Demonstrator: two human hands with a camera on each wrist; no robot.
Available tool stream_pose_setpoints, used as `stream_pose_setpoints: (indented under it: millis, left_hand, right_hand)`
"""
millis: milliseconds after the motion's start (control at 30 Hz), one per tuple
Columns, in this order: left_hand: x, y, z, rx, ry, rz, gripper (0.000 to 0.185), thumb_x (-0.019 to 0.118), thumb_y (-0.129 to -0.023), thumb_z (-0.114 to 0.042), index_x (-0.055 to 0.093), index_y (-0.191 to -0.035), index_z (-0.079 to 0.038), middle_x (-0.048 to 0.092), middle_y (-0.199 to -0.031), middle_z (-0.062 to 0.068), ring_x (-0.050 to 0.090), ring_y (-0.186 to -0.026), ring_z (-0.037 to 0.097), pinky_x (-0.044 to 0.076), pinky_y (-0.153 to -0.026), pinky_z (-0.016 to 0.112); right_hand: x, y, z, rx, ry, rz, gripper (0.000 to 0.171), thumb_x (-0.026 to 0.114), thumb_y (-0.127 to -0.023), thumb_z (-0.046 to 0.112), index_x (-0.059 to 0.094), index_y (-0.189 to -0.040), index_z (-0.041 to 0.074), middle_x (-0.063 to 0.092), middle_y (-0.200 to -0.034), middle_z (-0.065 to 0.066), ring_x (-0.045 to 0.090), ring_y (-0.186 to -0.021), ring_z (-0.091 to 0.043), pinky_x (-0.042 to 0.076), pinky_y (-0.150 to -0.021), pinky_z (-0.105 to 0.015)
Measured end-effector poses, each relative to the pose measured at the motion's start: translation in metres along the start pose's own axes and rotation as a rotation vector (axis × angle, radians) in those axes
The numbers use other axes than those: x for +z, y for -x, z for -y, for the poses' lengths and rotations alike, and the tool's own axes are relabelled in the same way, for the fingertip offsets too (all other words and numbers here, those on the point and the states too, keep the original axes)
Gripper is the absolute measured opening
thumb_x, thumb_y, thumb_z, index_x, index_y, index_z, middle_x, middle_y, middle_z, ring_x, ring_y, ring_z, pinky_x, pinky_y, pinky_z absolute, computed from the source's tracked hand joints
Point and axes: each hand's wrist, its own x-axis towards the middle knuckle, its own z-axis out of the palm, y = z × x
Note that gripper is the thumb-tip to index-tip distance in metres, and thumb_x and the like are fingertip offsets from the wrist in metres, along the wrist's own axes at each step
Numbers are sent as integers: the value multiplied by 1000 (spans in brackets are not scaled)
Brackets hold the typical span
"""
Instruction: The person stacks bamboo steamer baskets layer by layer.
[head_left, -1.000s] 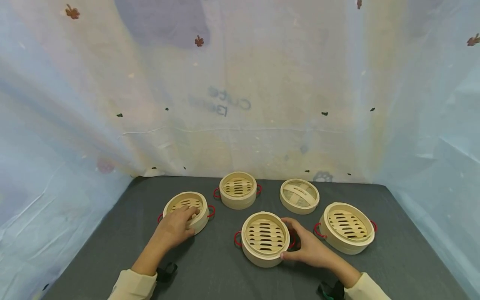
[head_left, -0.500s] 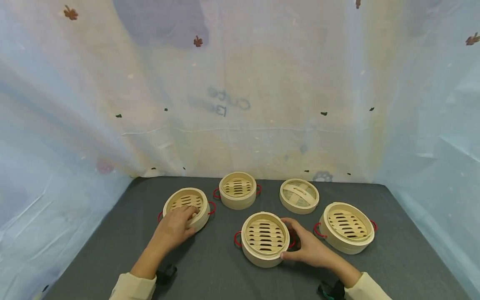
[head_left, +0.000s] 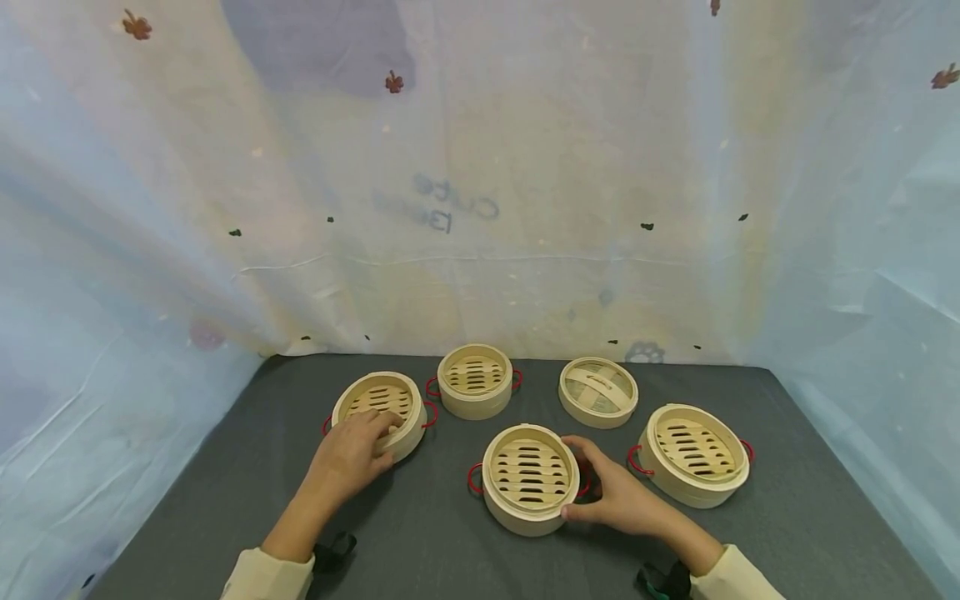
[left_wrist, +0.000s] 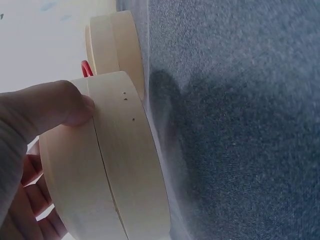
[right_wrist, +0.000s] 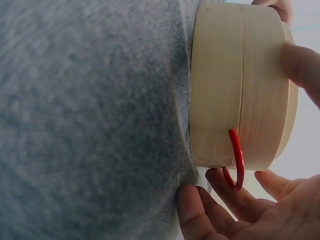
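I'm holding a bamboo steamer tier with each hand. My left hand (head_left: 348, 454) is gripping the left steamer (head_left: 384, 398), left of centre in the lower half of the frame; its fingers are reaching over the near rim onto the slats, and in the left wrist view my thumb is pressing on the outer wall, by the seam. A red handle (head_left: 432, 414) is sticking out on that tier's right side.

My right hand (head_left: 618, 496) is spanning the right side of the front steamer (head_left: 529, 475) at lower centre, the thumb resting on the near wall and the fingers curving round the far side. In the right wrist view the other fingertips are sitting around its red loop (right_wrist: 241, 165).

The back steamer (head_left: 475, 379) is standing near the worktop's far edge, just right of the left one. The woven lid (head_left: 598, 392) is lying to its right, handle strip up, and the right steamer (head_left: 697, 454) is standing beyond my right hand. All of these are resting on the dark grey worktop (head_left: 442, 550), and a pale printed sheet (head_left: 525, 167) is hanging behind, filling the upper frame.
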Motion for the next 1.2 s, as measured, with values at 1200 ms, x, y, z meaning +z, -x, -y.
stream_pose_setpoints:
  millis: [1200]
  left_hand:
    - [-17, -2, -28, 91, -10, -102, 47, 80, -62, -14, 68, -106, -21, 56, -83, -4, 53, -74, 15, 40, -62, 33]
  right_hand:
    - [0, 1, 1, 7, 14, 2, 91, 76, -81, 39, 21, -151, 16, 53, -131, -13, 58, -110, -26, 53, -74, -29]
